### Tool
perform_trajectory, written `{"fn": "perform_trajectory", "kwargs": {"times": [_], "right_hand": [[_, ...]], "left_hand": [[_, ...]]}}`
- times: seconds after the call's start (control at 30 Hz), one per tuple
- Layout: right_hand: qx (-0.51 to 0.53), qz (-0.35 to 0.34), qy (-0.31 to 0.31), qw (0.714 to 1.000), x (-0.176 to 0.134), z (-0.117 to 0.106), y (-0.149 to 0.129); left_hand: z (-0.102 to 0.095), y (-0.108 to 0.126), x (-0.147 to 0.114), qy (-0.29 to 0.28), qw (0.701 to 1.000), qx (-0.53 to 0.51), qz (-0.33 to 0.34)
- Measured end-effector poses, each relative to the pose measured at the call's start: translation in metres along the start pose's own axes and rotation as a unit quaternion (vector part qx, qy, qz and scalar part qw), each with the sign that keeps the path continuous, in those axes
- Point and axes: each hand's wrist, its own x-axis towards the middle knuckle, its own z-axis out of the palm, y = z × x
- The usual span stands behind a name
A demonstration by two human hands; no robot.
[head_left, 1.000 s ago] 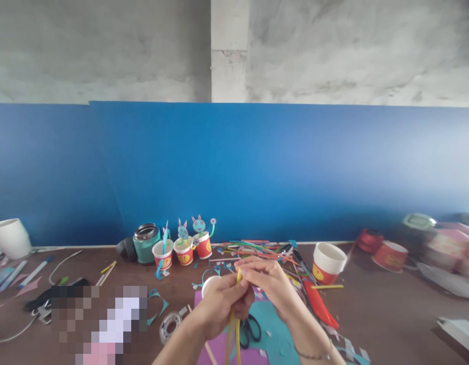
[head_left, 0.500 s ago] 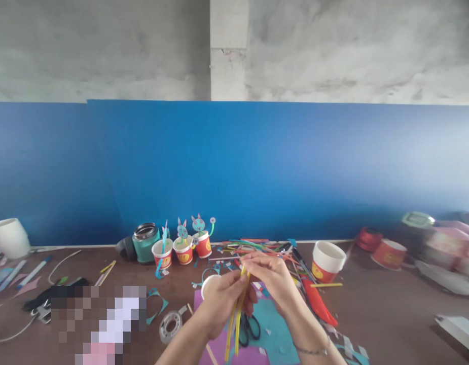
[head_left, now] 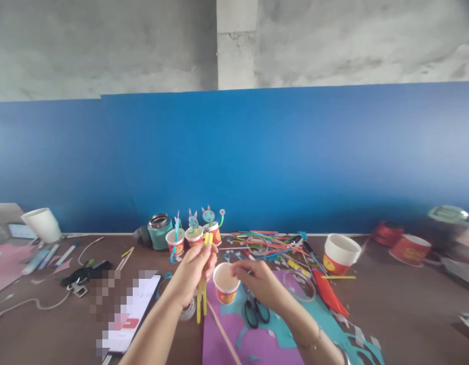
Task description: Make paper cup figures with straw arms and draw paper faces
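Observation:
My left hand (head_left: 196, 266) is closed around a pair of narrow yellow strips (head_left: 202, 301), held upright, with ends showing above and below the fingers. My right hand (head_left: 259, 281) is apart from it, fingers loosely bent at the right rim of a red and white paper cup (head_left: 225, 291). Whether the fingertips touch the rim is hard to see. The cup stands upright. Black-handled scissors (head_left: 252, 313) lie below my right hand on purple paper (head_left: 219, 350) and teal paper (head_left: 291, 329). A roll of clear tape (head_left: 187, 310) is partly hidden by my left forearm.
Paper cups with cat-like cutouts (head_left: 194, 234) stand at the back beside a teal flask (head_left: 160, 232). Behind my right hand lies a heap of coloured strips (head_left: 264, 243). To the right are stacked cups (head_left: 340, 253) and a red pouch (head_left: 329, 296); a phone (head_left: 141, 309) lies left.
My hands have separated. My left hand has moved left with the yellow strips, and my right hand has let go of them and come down to the paper cup. The camera view has shifted slightly.

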Motion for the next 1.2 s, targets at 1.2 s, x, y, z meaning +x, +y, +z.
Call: {"fn": "perform_trajectory", "kwargs": {"times": [1.2], "right_hand": [[-0.227,-0.131,-0.118,0.958,0.007,0.112,0.023]], "left_hand": [[-0.091,-0.046,-0.019,0.082,0.988,-0.104,-0.073]]}}
